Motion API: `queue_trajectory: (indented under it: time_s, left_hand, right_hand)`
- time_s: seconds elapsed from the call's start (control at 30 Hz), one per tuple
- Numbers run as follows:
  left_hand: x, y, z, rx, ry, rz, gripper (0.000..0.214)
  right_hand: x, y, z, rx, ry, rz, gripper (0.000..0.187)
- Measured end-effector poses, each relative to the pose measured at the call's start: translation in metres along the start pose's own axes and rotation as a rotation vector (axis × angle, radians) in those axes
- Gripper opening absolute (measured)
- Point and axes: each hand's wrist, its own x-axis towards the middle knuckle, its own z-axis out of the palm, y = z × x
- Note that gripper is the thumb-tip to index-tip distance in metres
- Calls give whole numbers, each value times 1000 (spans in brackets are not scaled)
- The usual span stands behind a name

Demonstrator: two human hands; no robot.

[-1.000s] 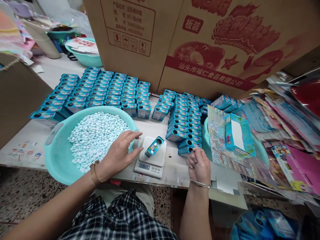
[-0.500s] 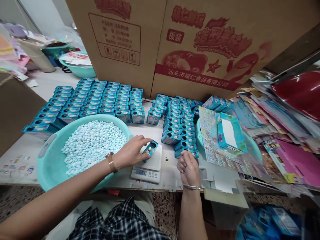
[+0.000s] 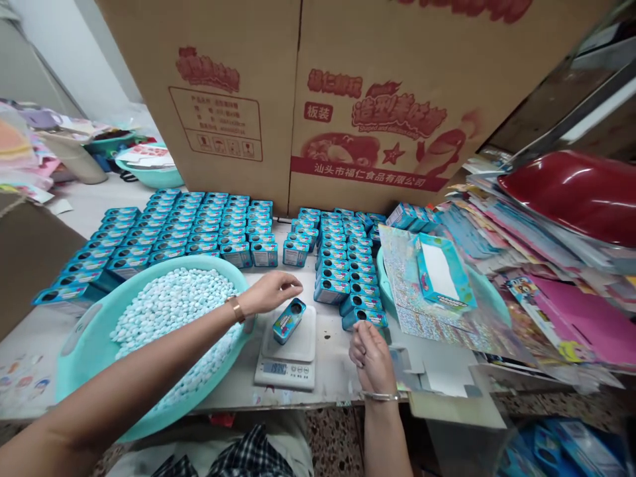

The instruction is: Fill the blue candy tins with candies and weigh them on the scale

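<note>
Head view of the two forearms and hands. The left arm (image 3: pixel 144 377) runs obliquely from the lower left toward the centre, its wrist nearly straight; the left hand (image 3: pixel 271 293) is raised, back uppermost, with fingers bent forward and thumb beneath, contact between their tips being indiscernible. The right arm (image 3: pixel 385 434) rises steeply from the lower edge; the right hand (image 3: pixel 371 351) is curled into a loose fist, its palm hidden.

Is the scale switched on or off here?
On: digits show on the display of the scale.
</note>
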Motion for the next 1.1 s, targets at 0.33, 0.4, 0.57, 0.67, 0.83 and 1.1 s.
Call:
queue_trajectory:
  time_s: [0.33,0.4,0.57,0.67,0.83,1.1]
  left_hand:
    - [-20,2,-22,703,-174,810,55]
    - [-16,-3,-14,752,-189,883,32]
    - [26,-23,-10,796,28,542,23]
    - [58,-37,-11,825,130,336,34]
    - [88,-49,-1,792,242,209,35]
    - [34,-60,-41,652,443,-13,79]
  right_hand:
    - [-1,5,-9,-5,33,16,38]
    - [-2,7,-8,-3,37,23,38]
    - [-5,9,-4,-7,24,38,40]
    - [-7,8,-3,-18,33,26,42]
    - [-13,9,-4,-41,37,35,42]
    - [-23,15,-7,-12,35,45,38]
